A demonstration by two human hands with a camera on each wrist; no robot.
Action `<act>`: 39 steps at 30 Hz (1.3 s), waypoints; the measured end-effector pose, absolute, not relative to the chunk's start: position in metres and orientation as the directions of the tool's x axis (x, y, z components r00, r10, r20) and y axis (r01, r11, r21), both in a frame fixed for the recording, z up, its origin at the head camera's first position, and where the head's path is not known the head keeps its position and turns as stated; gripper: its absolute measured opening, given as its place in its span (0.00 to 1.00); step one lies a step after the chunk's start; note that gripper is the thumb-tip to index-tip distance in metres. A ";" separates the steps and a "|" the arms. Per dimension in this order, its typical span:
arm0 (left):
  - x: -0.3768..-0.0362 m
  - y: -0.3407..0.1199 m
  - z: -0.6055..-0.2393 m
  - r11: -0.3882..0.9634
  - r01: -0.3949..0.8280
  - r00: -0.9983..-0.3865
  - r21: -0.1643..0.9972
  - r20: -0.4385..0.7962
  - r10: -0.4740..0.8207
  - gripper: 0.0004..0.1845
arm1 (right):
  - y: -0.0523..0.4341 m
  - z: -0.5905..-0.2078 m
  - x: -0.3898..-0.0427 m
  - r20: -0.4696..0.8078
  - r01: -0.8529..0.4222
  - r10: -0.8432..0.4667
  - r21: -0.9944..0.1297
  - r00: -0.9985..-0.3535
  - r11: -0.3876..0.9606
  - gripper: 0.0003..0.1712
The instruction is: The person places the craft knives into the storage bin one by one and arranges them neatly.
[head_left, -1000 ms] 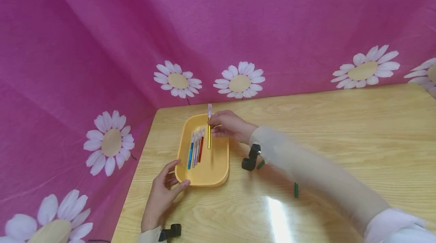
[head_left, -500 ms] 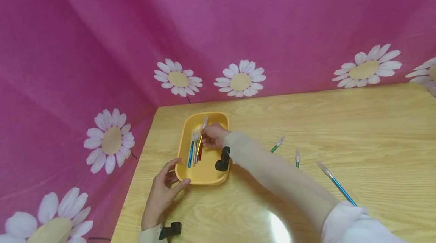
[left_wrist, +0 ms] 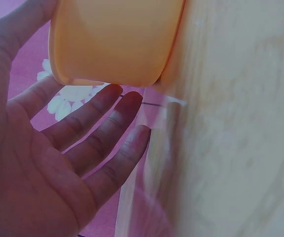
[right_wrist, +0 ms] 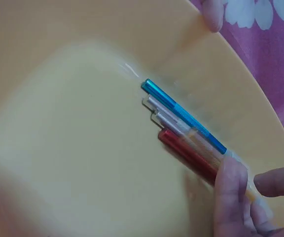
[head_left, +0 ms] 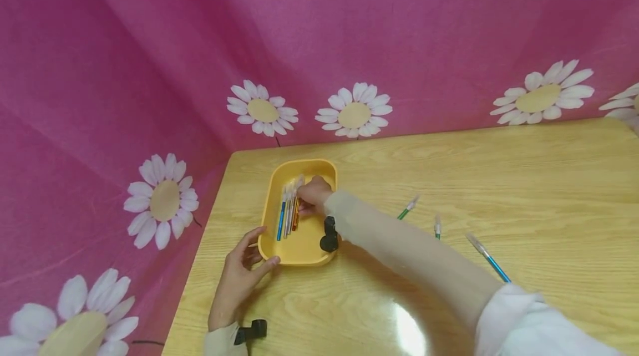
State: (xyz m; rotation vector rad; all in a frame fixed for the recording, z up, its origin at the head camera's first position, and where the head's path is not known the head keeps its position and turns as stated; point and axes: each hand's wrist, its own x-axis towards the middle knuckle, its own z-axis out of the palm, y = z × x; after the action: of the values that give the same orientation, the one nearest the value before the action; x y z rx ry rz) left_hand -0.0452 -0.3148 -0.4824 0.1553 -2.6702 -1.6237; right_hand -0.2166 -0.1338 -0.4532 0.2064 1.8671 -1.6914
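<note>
The right hand (head_left: 313, 194) reaches into the yellow tray (head_left: 302, 250), fingers pinching a yellow pen (head_left: 297, 207) beside the row of pens (right_wrist: 184, 129), whose long axes run from the tray's near end to its far end. The left hand (head_left: 243, 273) rests open, fingers straight, against the tray's near left corner on the tabletop (head_left: 499, 178). The pinched pen is largely hidden by fingers; three more pens (head_left: 437, 227) lie well apart to the right.

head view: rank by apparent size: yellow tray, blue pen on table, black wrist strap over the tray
1. yellow tray, clearly largest.
2. blue pen on the table, long but thin; its near end is hidden by the sleeve.
3. black wrist strap, shorter but thicker. Ranks 2 and 3 are close, so that order is unsure.
</note>
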 end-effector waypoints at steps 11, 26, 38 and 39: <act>-0.046 -0.314 -0.484 0.449 -0.102 -0.993 0.888 -0.060 -0.105 0.38 | -0.132 -0.457 -0.218 -0.514 0.495 -0.275 -0.858 -0.813 0.139 0.05; -0.046 -0.314 -0.483 0.465 -0.063 -0.996 0.883 -0.025 -0.088 0.37 | -0.097 -0.401 -0.205 -0.353 0.192 -0.585 -0.928 -0.730 0.321 0.20; -0.044 -0.312 -0.484 0.463 -0.077 -0.994 0.883 -0.033 -0.102 0.38 | 0.033 -0.386 -0.216 -0.156 -0.218 -0.648 -0.862 -0.745 0.458 0.15; -0.044 -0.313 -0.484 0.465 -0.070 -0.995 0.883 -0.028 -0.097 0.38 | 0.047 -0.388 -0.215 -0.144 -0.240 -0.645 -0.850 -0.751 0.469 0.15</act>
State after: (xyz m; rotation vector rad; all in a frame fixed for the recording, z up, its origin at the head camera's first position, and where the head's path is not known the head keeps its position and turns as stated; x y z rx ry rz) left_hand -0.0444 -0.3126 -0.4842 0.1519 -2.6662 -1.6049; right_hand -0.2151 0.0466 -0.3878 -0.7374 2.2718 -1.2106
